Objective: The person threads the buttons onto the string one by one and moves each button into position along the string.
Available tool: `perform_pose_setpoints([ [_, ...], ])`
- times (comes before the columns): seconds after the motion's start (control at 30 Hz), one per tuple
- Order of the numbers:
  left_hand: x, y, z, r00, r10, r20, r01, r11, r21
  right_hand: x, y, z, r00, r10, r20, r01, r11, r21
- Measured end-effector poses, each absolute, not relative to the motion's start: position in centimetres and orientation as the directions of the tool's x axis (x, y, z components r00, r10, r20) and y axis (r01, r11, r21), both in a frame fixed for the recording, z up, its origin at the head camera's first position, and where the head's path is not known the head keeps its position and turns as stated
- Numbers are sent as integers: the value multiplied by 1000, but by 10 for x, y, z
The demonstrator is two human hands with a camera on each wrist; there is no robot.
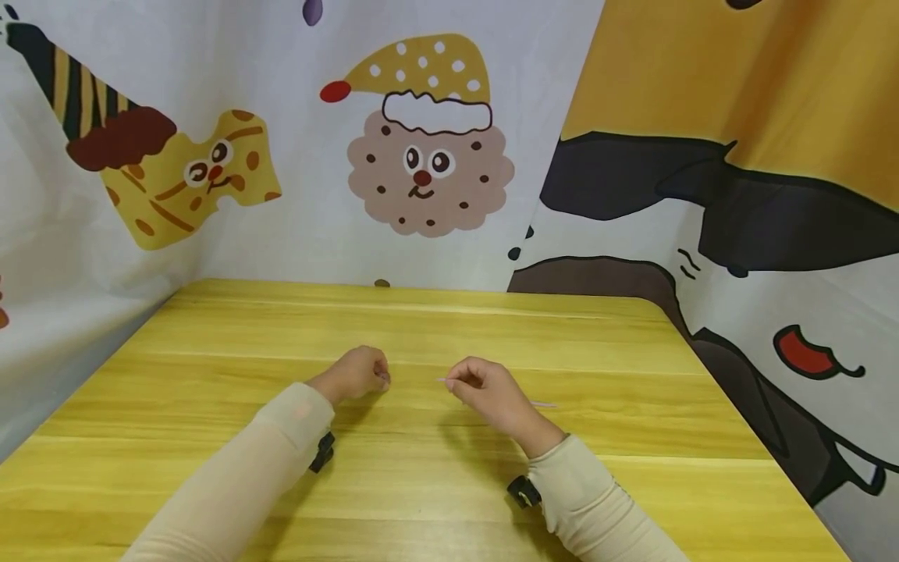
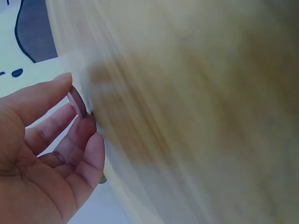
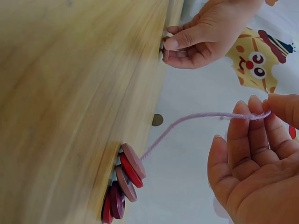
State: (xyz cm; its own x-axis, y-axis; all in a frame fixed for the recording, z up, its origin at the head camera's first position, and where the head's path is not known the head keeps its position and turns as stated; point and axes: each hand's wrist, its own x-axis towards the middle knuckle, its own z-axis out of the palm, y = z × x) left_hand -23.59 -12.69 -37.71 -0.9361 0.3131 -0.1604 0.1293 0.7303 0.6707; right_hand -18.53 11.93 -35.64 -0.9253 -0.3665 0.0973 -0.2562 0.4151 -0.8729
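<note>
My left hand [image 1: 358, 372] is just above the table, left of centre. Its thumb and fingers pinch a flat, dusky-pink button [image 2: 77, 101], seen almost edge-on in the left wrist view. Opposite it, my right hand [image 1: 492, 390] pinches a strand of lilac yarn [image 3: 201, 115] between thumb and index finger. A thin pale tip [image 1: 441, 379] pokes out from those fingers toward the left hand. From the right hand the yarn droops to a leaning row of several buttons [image 3: 133, 161] in pink, red and purple on the table. How it passes through them is hidden.
Both hands are over a yellow wood-grain table [image 1: 421, 484]. Behind it hangs a white curtain [image 1: 281, 234] printed with cartoon food. Dark straps or mounts [image 1: 524, 492] sit under both wrists, by the beige sleeves [image 1: 232, 476].
</note>
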Motion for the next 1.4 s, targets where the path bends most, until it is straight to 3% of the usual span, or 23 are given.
perform_pose_setpoints([
  [0.93, -215, -116, -361, -973, 222, 68, 178, 524, 833, -186, 119, -355, -938, -330, 107, -242, 400, -884],
  [1.4, -197, -100, -356, -948, 282, 145, 253, 400, 881, -186, 117, -353, -935, -331, 129, -261, 392, -882],
])
